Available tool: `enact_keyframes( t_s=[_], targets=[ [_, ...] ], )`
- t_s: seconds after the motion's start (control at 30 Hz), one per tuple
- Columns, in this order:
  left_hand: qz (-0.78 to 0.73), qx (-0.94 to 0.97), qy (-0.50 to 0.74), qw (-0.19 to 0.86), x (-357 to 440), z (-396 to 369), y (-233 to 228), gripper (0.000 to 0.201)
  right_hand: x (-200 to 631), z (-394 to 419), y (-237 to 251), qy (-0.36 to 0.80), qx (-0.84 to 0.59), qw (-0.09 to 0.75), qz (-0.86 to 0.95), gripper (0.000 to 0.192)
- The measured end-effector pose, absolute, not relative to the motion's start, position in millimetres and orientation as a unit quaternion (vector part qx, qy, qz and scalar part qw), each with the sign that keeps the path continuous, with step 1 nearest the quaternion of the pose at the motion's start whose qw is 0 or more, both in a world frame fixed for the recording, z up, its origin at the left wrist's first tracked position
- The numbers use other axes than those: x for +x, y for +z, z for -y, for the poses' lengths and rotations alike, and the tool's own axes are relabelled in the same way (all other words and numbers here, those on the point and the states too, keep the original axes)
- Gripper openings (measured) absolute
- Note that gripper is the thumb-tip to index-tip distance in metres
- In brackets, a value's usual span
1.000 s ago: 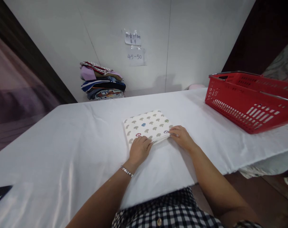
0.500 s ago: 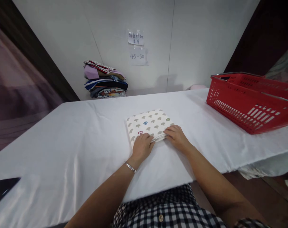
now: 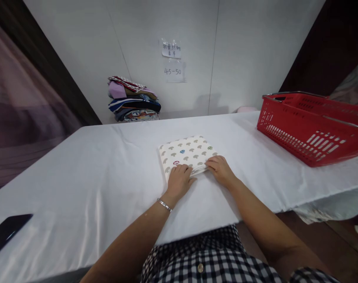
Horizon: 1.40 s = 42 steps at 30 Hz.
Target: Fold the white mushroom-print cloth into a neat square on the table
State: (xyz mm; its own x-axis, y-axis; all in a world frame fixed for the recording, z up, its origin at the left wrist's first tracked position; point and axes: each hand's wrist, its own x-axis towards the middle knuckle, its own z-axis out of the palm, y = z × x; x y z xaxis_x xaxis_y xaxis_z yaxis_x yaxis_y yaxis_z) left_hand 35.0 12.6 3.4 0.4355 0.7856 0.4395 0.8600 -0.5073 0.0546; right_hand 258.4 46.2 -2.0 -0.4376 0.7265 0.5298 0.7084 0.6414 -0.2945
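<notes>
With the left hand (image 3: 179,179) and right hand (image 3: 219,169) resting flat, fingers extended, on the near edge of the folded mushroom-print cloth (image 3: 187,153), press evenly so the layers stay aligned on the bench (image 3: 108,177).

1. The desk (image 3: 87,177) is covered with a smooth white sheet and stands against a white wall.
2. A folded cloth (image 3: 187,154) printed with mushrooms lies near the middle, close to the front edge.
3. A red basket (image 3: 311,127) sits at the right end.
4. A stack of folded clothes (image 3: 133,100) rests at the back by the wall.
5. A dark phone (image 3: 8,232) lies at the near left corner.
</notes>
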Motion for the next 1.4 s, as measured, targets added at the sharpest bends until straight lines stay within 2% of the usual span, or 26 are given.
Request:
enact_keyframes(
  t_s=[0.27, 0.53, 0.83, 1.03, 1.4],
  targets=[
    [0.495, -0.836, -0.211, 0.106, 35.8, -16.7, 2.9, 0.016, 258.9, -42.1, -2.1, 0.022, -0.416, 0.306, 0.856, 0.028],
    [0.481, -0.842, -0.221, 0.104, 34.9, -17.2, -0.8, 0.024, 255.3, -48.6, -9.4, -0.006, -0.422, 0.321, 0.848, 0.019],
    [0.491, -0.836, -0.208, 0.126, 36.2, -20.4, 6.1, 0.015, 255.5, -49.0, -8.0, -0.001, -0.411, 0.321, 0.854, 0.020],
    [0.474, -0.836, -0.224, 0.162, 30.2, -30.2, 2.8, 0.014, 245.9, -55.7, -11.0, -0.046, -0.428, 0.337, 0.837, 0.018],
    [0.481, -0.842, -0.197, 0.145, 31.4, -19.8, 2.3, 0.017, 250.8, -55.6, -14.3, -0.024, -0.417, 0.312, 0.853, 0.022]
  ],
)
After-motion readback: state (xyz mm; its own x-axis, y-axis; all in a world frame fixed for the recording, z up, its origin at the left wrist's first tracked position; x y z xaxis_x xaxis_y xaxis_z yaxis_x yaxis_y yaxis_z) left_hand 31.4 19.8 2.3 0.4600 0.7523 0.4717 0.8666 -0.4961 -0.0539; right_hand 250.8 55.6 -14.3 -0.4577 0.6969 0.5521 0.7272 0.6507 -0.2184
